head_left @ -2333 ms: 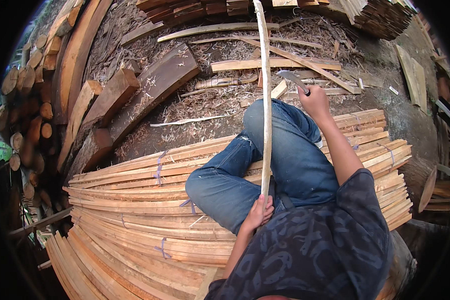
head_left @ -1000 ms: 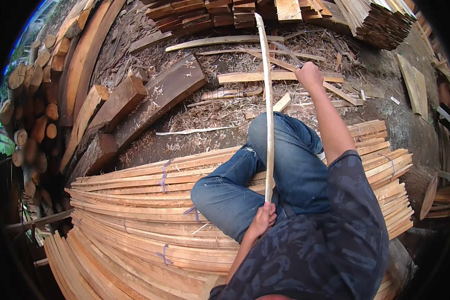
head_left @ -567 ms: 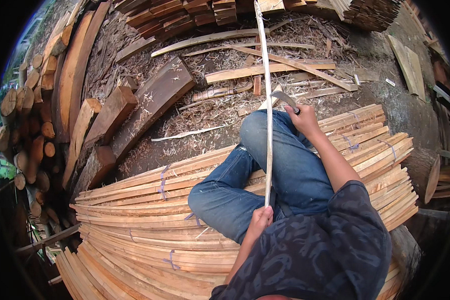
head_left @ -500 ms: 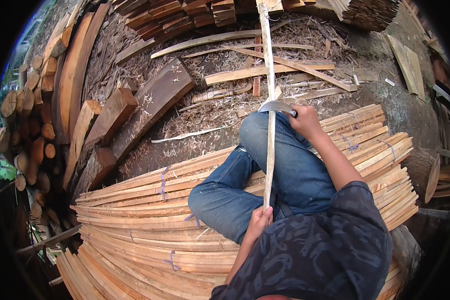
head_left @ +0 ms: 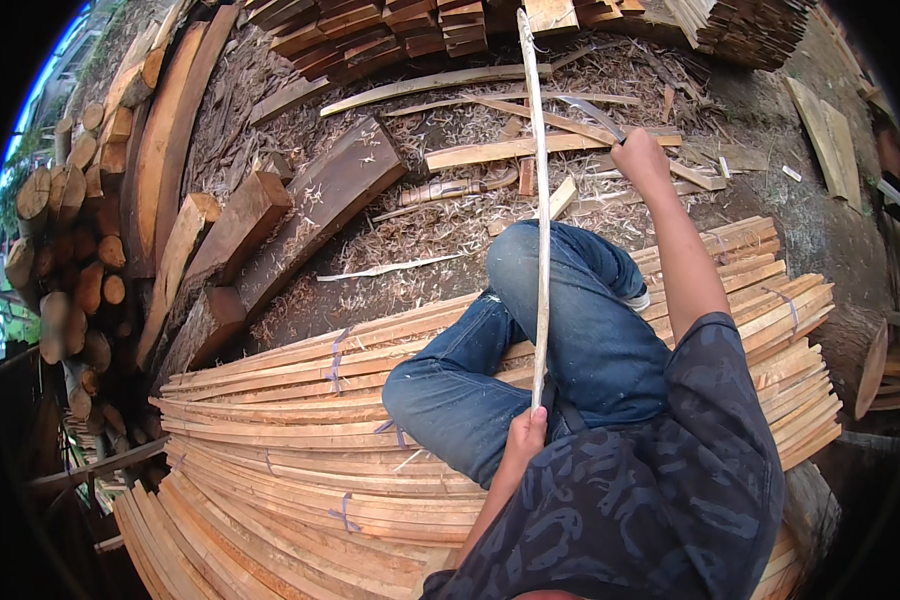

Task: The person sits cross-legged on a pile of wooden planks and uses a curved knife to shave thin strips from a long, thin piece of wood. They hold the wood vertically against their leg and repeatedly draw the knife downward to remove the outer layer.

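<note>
A long, thin wooden strip runs away from my waist, over my bent knee and out above the ground. Its near end is gripped in my left hand, close to my lap. My right hand is closed round the handle of a curved knife, held out to the right of the strip. The blade points up and to the left, apart from the strip. The knife's handle is mostly hidden by my fingers.
I sit on bundles of wooden strips tied with purple string. Thick dark beams and stacked logs lie to the left. Wood shavings and loose slats cover the ground ahead, and stacked boards stand at the far edge.
My right hand has moved the knife from against the strip at my knee, forward and to the right, away from it. The strip's far end has shifted slightly; my left hand still grips it.
</note>
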{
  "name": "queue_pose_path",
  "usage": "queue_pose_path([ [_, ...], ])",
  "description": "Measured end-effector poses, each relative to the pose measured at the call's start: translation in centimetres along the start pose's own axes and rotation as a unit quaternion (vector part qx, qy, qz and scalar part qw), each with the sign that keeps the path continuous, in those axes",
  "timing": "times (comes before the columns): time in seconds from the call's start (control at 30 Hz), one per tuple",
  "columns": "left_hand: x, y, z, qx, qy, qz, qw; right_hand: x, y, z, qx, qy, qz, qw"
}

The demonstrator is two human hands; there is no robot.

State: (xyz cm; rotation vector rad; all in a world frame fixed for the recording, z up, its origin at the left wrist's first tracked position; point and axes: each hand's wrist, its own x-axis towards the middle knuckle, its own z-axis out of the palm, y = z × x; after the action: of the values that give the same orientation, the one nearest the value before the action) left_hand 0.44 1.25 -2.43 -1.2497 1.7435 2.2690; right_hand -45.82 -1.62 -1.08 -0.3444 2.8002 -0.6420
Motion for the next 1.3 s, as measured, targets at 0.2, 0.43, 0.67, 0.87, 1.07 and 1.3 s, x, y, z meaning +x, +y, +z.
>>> queue_pose_path([
  [0.2, -0.1, -0.6, -0.2, 0.029, 0.043, -0.032, 0.998, -4.5, 0.8, -1.8, 0.053, -0.002, -0.132, 0.990],
  [0.43, 0.4, -1.7, 0.0, 0.038, 0.002, 0.038, 0.999, -14.8, 1.0, 0.6, -0.029, -0.063, -0.250, 0.966],
  [0.67, 0.7, -0.7, 0.3, 0.012, 0.004, 0.018, 1.000, 0.6, 0.8, 1.8, 0.018, 0.052, -0.092, 0.994],
  [0.87, -0.1, 2.6, -0.7, -0.139, -0.084, -0.108, 0.981, -5.9, 1.4, 1.8, 0.058, -0.005, -0.187, 0.981],
  [1.07, 0.1, 3.1, -0.1, -0.112, -0.098, -0.106, 0.983, -14.8, 1.7, 1.7, -0.028, -0.091, -0.284, 0.954],
  [1.3, 0.2, 2.2, 0.7, -0.049, -0.051, -0.054, 0.996, -4.5, -0.9, 2.2, -0.001, 0.044, -0.147, 0.988],
])
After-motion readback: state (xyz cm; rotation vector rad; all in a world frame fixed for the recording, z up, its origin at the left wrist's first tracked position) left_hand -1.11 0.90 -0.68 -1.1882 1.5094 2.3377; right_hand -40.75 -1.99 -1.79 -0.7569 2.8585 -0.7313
